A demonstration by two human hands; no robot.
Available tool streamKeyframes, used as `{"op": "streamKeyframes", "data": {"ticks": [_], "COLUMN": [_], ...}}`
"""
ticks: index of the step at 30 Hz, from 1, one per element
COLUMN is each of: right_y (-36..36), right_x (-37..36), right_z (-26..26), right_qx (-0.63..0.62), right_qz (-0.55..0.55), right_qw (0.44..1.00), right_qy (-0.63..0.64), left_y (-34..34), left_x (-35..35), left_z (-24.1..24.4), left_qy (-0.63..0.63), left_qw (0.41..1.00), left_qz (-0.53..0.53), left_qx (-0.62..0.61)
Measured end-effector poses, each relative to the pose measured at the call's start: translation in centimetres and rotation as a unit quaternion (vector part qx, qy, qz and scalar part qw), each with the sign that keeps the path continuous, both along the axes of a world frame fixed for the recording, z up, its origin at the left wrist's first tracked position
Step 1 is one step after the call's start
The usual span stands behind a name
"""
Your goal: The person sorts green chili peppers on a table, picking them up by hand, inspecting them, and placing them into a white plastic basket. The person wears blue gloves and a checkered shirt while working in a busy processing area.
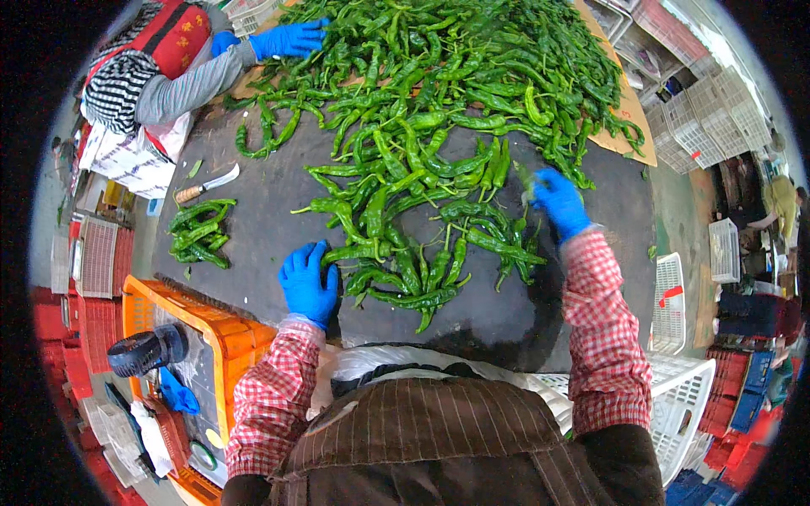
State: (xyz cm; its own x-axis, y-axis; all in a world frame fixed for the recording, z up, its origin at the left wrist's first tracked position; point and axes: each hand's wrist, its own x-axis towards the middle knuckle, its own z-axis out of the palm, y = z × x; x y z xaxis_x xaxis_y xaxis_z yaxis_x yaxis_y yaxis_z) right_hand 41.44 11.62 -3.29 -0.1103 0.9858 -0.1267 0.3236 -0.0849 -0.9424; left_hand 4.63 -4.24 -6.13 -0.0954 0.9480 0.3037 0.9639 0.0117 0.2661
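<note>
My left hand [308, 283], in a blue glove, rests on the dark tabletop [266, 209] with its thumb apart. Its fingers lie beside the stem end of a long green pepper [357, 252], and I see nothing held in it. On the other side of the loose peppers, my gloved right hand [560, 203] is bent inward. A blurred pale green piece [525, 180] shows at its fingertips; whether it is gripped is unclear. Between my hands lies a cluster of green peppers [436, 269], joined to a spread that runs back to a large heap [481, 57].
A knife [209, 183] with a wooden handle lies at the left, above a small pepper pile [201, 233]. A co-worker's blue-gloved hand [290, 39] touches the heap. An orange crate [221, 354] stands at lower left, a white crate [686, 405] at lower right.
</note>
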Motion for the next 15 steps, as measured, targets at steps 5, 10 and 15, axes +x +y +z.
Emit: {"op": "streamKeyframes", "data": {"ticks": [5, 10, 15], "right_y": [0.4, 0.6, 1.7], "right_x": [-1.2, -7.5, -10.7], "right_z": [2.6, -2.1, -2.5], "right_qx": [0.099, 0.240, 0.217], "right_qz": [0.037, 0.176, 0.140], "right_qw": [0.994, 0.871, 0.861], "right_qy": [-0.026, -0.392, -0.439], "left_y": [0.1, 0.0, 0.2], "left_x": [0.1, 0.1, -0.2], "left_z": [0.7, 0.9, 0.5], "left_qy": [-0.006, 0.000, -0.007], "left_qw": [1.000, 1.000, 1.000], "left_qz": [-0.007, 0.002, -0.003], "left_qx": [-0.007, -0.011, -0.006]}}
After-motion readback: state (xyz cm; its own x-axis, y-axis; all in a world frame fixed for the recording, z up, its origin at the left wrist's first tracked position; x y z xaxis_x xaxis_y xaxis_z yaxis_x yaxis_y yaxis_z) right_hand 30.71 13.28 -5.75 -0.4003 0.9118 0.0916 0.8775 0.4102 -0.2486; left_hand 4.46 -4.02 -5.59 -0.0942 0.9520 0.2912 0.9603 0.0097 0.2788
